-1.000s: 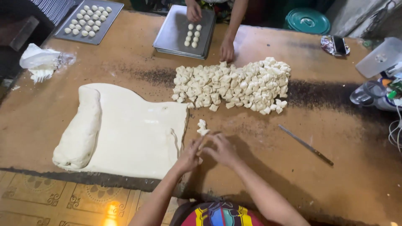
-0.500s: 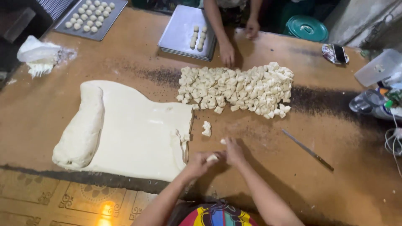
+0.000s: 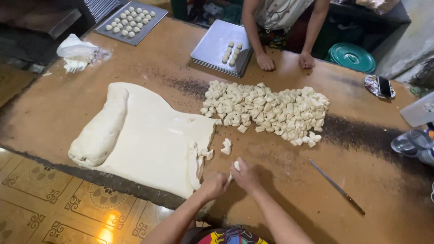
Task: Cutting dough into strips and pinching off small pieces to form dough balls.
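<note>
My left hand and my right hand meet at the near edge of the brown table, both closed around a small strip of dough pulled from the right edge of a big flat dough sheet. The sheet's left side is rolled into a thick log. Two small cut pieces lie just beyond my hands. Farther back spreads a heap of cut dough pieces.
A long knife lies to my right. Across the table another person's hands rest by a metal tray with a few dough balls. A second tray of balls, a white bag and a green lid sit at the back.
My hands have stayed together at the sheet's right edge, working a small piece of dough. The other person's hands moved off the tray onto the table's far edge.
</note>
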